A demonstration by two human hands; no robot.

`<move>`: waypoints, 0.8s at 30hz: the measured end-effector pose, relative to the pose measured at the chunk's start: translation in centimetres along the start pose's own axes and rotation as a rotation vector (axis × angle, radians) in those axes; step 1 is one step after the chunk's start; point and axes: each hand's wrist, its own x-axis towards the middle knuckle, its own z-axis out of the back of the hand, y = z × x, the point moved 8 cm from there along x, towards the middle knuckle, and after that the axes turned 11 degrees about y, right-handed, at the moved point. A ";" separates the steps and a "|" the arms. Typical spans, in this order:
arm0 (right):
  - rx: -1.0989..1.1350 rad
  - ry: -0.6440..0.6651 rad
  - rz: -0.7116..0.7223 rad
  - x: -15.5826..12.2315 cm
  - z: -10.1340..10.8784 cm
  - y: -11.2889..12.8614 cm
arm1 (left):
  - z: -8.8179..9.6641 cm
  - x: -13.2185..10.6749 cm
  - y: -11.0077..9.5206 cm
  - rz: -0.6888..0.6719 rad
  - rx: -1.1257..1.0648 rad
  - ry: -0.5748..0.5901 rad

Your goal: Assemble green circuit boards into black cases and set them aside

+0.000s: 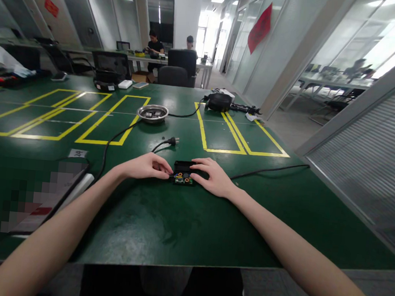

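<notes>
A small open black box (182, 173) with a circuit board and coloured parts inside lies on the green table (163, 228). My left hand (147, 166) rests at its left side, fingers curled and pinching at the box's edge. At the right side, my right hand (212, 176) grips the box, with fingers over its top edge. A black cable with a plug (172, 140) lies just behind the box.
A metal bowl (152, 113) holding small metal parts stands further back among yellow floor-tape lines. A black device (218, 102) sits at the far right, and a cable (268, 170) runs right. A flat device (46, 199) lies at left. Two people sit far back.
</notes>
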 end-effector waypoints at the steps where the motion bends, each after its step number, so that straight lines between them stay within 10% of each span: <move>1: 0.014 -0.013 -0.002 0.0 0.1 -0.1 | 0.2 0.0 0.0 -0.004 -0.016 -0.023; 9: 0.270 -0.112 -0.038 0.0 0.9 -1.4 | 1.3 0.3 0.4 -0.026 0.129 -0.366; 24: 0.441 -0.045 -0.004 0.0 0.5 0.2 | -0.5 1.3 0.7 -0.104 -0.103 -0.170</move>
